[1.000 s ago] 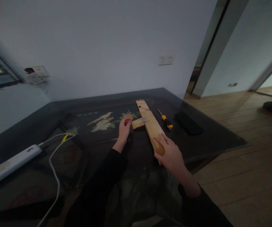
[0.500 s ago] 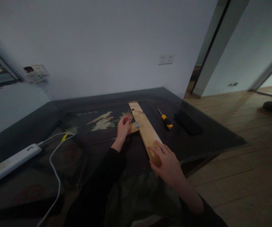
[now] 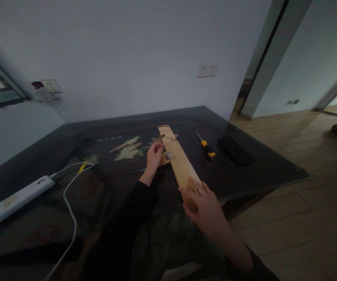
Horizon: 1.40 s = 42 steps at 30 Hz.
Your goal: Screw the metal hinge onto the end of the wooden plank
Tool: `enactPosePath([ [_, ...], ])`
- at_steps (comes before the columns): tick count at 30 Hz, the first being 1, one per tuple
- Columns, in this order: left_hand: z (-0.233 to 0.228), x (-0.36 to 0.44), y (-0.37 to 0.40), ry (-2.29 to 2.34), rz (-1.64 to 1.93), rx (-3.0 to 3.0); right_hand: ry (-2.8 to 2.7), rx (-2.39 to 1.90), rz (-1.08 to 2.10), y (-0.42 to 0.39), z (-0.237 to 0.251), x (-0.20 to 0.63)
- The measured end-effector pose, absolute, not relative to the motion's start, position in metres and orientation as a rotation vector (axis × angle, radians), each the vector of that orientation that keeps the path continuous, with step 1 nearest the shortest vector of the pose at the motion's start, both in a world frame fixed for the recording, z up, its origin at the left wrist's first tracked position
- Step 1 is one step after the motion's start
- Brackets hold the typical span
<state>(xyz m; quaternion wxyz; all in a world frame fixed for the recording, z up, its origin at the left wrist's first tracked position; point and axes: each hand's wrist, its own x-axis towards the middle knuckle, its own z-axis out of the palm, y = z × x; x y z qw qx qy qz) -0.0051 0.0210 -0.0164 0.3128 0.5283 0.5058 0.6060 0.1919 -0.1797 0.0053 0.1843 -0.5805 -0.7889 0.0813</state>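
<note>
Long board: lies on the dark table [image 3: 274, 168], slanting from the near edge toward the wall; the long board [image 3: 183, 162] has its near end under the right hand.
Right hand: the right hand [image 3: 206, 205] grasps that near end, fingers across the top, thumb at the left edge; a ring [image 3: 200, 188] is on one finger.
Left hand: the left hand [image 3: 153, 158] is at the short block, fingertips drawn together beside the long board; cannot tell whether they pinch anything.
Short block: the short block [image 3: 165, 161] sits against the board's left side, partly hidden by the left hand.
Hinge: a metal hinge [image 3: 168, 155] lies where block and board meet.
Right of board: a yellow-and-black screwdriver [image 3: 206, 148], then a flat black object [image 3: 235, 151], apart from each other.
Power strip: white power strip [image 3: 19, 200] at the left, a cable [image 3: 70, 210] beside it carrying a yellow tag [image 3: 82, 168].
</note>
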Motion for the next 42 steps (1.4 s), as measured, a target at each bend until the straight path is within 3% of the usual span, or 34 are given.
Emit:
enactPosePath([
  [17,-0.009,-0.009,0.015,1.366,1.549,1.594,-2.377,-1.520,0.378,-0.191,0.012,0.199],
  [23,-0.007,-0.033,0.004,1.537,1.424,1.868,-2.269,-1.213,0.513,-0.130,0.064,0.222],
  [27,-0.008,-0.045,0.003,1.524,1.351,1.946,-2.063,-0.914,0.622,-0.051,0.090,0.194],
  [33,-0.007,-0.046,0.000,1.491,1.139,2.152,-1.937,-1.008,0.622,0.033,0.041,0.136],
  [37,-0.010,-0.045,0.000,1.462,1.115,2.230,-1.999,-1.056,0.521,0.039,0.006,0.133],
  [42,-0.012,-0.046,0.000,1.456,1.081,2.243,-2.033,-1.086,0.488,0.042,0.000,0.143],
])
